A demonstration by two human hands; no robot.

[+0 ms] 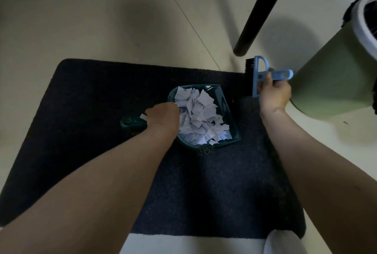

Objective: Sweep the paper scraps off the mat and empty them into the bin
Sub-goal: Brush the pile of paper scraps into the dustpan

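The person crouched over a dark rectangular fabric mat (102, 131) laid on pale floor tiles. The left hand (163, 118) gripped the handle of a dark teal plastic dustpan (226, 109), its fingers curled round the stem just where it met the pan; the pan lay on, or just above, the middle of the mat, its open lip turned towards the right. A heap of torn white paper scraps (201, 117) filled the pan, apparently the whole of the litter, since no loose piece showed on the mat. The right hand (274, 93) clasped the handle of a small light-blue plastic hand brush with black bristles (260, 76), held clear at the mat's far right corner, probably to keep it out of the way. A pale green cylindrical bin with a white rim (330, 82) stood just beside that hand, so the loaded pan had only a short way to travel for emptying.
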